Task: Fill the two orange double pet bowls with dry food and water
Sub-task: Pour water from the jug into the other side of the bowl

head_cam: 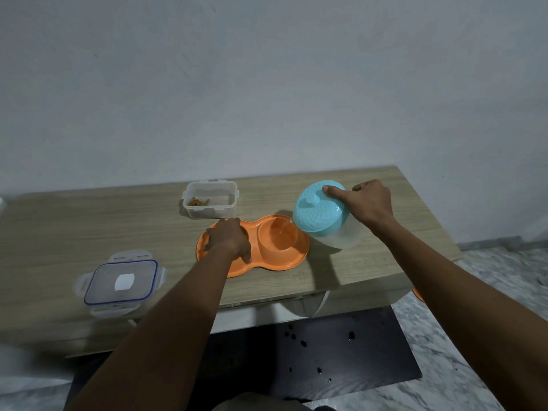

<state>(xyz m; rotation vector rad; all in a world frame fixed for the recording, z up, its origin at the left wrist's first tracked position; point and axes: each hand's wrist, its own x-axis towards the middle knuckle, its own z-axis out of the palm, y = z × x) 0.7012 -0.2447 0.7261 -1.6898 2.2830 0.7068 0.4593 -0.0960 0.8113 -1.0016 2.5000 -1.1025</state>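
Note:
An orange double pet bowl [284,261] lies on the wooden table [89,226]. My left hand [228,240] rests flat over its left compartment, hiding what is inside. My right hand [369,207] grips a clear water jug with a turquoise lid [318,210], tilted left so that a thin stream of water runs into the right compartment [277,234]. Behind the bowl stands an open clear food container [210,203] with a little brown dry food at its left end.
The container's clear lid with a blue seal [121,281] lies at the table's front left. An orange edge [418,293] shows on the floor past the table's right front corner. A dark mat [326,351] lies under the table.

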